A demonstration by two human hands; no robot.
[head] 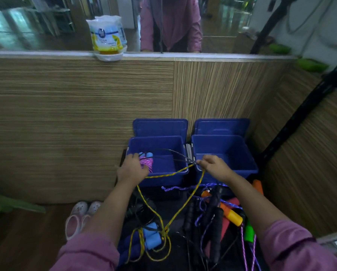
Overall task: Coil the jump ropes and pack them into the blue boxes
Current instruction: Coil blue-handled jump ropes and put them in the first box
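Note:
Two open blue boxes stand side by side against a wooden wall, the left box (180, 174) and the right box (247, 163). My left hand (132, 169) rests over a coiled pink rope with light-blue handles (147, 160) inside the left box. My right hand (215, 166), over the near-left corner of the right box, pinches a yellow rope (180, 210) together with a thin black cord (175, 153). The yellow rope runs down to light-blue handles (152, 236) near me. A tangle of other ropes (216, 222) with black, orange and green handles lies below my right arm.
Both box lids (160, 127) lean upright behind the boxes. A pair of pink clogs (79, 216) sits on the floor to the left. A black metal post (300, 112) rises at the right. A refill pouch (107, 36) stands on the ledge above, by a mirror.

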